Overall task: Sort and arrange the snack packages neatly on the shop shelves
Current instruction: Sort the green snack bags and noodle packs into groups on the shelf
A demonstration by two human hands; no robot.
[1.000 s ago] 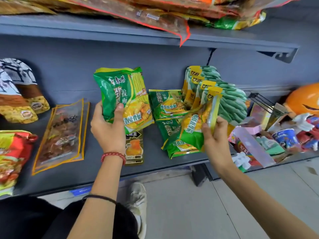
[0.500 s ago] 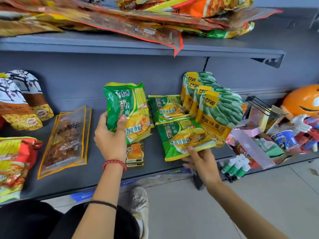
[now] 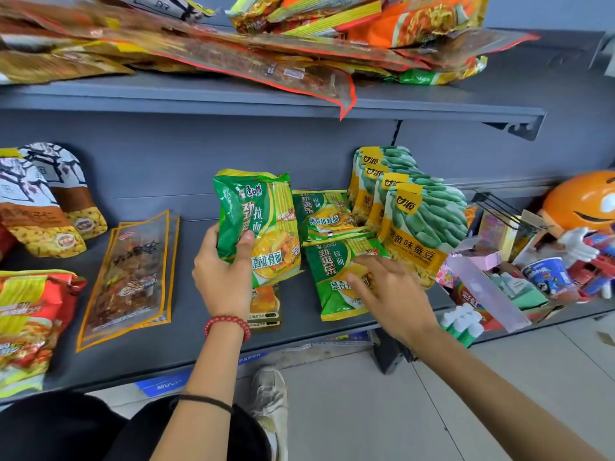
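Compared with a moment ago, your right hand (image 3: 389, 291) is no longer reaching the flat noodle pack (image 3: 327, 271) from its front edge; it is now lying on top of it, palm down, fingers stretched out and pressing on the wrapper without closing around it. The lower shelf (image 3: 186, 344) is carrying everything you are working on, and the upper shelf (image 3: 199, 98) is holding a loose heap of red and orange packages. At the right of the lower shelf, a row of bean snack bags (image 3: 429, 221) is standing upright, and the front bag is touching the flat noodle pack. At the left, clear-window packs (image 3: 133, 277) are lying flat in a small stack. Your left hand (image 3: 223, 277) is gripping the upright noodle pack (image 3: 266, 211) by its lower left part, thumb on the front and fingers behind, and is keeping it raised just beside the flat one. A second flat noodle pack (image 3: 322, 211) is lying behind, near the back wall. A small orange pack (image 3: 264, 304) is lying under the raised pack. A red bead bracelet (image 3: 226, 322) is sitting on your left wrist.
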